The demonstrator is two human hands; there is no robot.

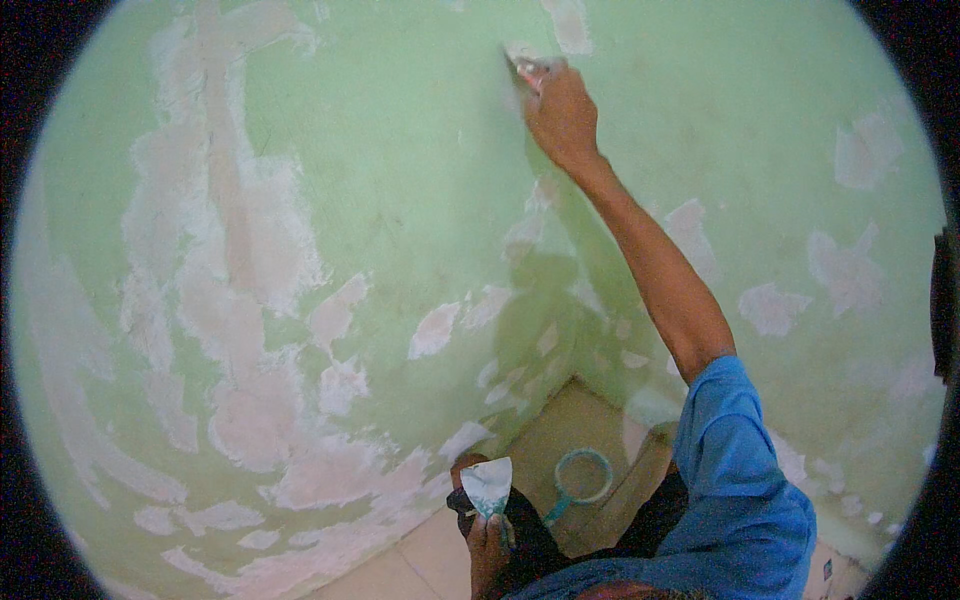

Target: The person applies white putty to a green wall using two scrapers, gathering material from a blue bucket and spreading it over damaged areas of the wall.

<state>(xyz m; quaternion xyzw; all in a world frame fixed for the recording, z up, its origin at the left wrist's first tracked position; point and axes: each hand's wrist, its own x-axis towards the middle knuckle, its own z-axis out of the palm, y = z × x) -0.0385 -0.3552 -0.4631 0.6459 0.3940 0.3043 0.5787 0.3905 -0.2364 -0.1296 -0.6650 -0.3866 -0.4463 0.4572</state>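
Observation:
My right hand (563, 118), arm stretched up and forward, is closed round the handle of a putty knife (527, 70). Its blade is at the green wall (400, 120), over a small whitish patch; motion blurs it a little. Low in front of me, my left hand (488, 548) grips a wide scraper (489, 480) by its lower end. White filler covers most of that scraper's blade, which points away from me, with bluish-green showing near the handle.
Pale filler patches (265, 430) spread over both walls, which meet in a corner (574, 380). On the tiled floor (425, 560) between my legs lies a teal ring-shaped thing (558, 508) with a strip like a handle. A dark object (941, 305) shows at the right edge.

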